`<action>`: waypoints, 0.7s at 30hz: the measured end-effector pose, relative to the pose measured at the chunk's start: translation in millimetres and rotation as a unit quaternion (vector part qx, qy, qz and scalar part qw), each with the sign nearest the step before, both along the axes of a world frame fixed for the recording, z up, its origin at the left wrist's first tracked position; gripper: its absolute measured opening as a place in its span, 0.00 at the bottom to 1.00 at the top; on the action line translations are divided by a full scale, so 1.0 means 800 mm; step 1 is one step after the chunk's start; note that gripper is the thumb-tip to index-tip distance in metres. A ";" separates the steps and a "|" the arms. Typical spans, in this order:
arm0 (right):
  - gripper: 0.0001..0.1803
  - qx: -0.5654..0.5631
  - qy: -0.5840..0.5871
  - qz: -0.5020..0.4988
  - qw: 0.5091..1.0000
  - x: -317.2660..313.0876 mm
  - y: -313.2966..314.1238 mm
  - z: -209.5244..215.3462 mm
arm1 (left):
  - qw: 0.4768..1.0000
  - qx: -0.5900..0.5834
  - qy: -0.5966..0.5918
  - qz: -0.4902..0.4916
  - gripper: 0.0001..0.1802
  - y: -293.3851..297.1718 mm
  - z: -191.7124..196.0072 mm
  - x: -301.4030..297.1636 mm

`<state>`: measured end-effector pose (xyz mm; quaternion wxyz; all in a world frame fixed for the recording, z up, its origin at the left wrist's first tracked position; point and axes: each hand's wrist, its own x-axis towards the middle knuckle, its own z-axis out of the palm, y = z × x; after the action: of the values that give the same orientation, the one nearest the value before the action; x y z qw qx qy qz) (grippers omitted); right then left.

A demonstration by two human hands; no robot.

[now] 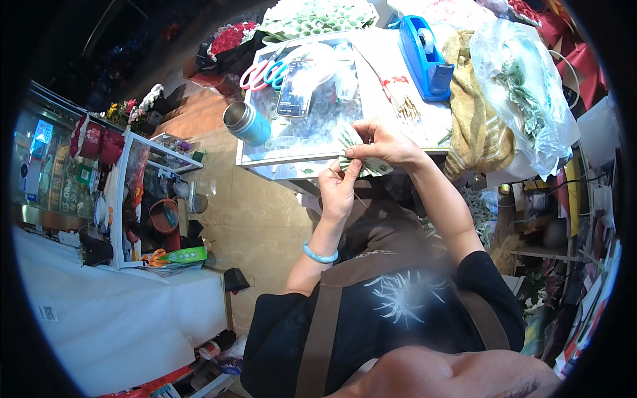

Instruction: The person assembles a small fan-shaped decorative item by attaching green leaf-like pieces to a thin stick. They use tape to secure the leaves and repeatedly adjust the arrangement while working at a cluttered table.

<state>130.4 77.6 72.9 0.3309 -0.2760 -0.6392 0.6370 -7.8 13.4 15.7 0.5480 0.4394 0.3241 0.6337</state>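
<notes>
Close to the table's front edge, both my hands grip a small fan of pleated green-and-white paper (377, 166), which resembles a folded banknote. My left hand (338, 189) pinches it from below between thumb and fingers. A thin stick or wire seems to run down beside that hand. From the upper right, my right hand (385, 142) has thumb and forefinger closed on the paper's upper part. The sunlit folds are too bright to tell apart.
The glass-topped white table (312, 158) holds a blue tumbler (247, 123), a phone (296, 89), scissors (255, 75), a blue tape dispenser (424, 60), several thin sticks (406, 109) and a brown towel (474, 113). A plastic bag of greenery (524, 93) lies at right; a green-white bouquet (318, 18) stands behind.
</notes>
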 end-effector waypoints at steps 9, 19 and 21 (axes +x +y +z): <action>0.13 -0.019 0.050 -0.062 0.997 0.005 -0.001 -0.026 | 0.999 -0.022 0.034 -0.035 0.09 0.004 -0.006 -0.001; 0.10 -0.049 -0.002 -0.056 0.997 0.019 -0.008 -0.015 | 0.992 -0.033 0.057 -0.105 0.08 0.010 0.005 -0.011; 0.10 -0.061 0.015 -0.078 0.995 0.016 -0.010 -0.018 | 0.993 -0.033 0.062 -0.091 0.08 0.010 0.005 -0.011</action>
<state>143.3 69.5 58.3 0.3721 -0.3349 -0.5707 0.6510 -16.4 21.4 20.0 0.5967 0.4871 0.3369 0.5415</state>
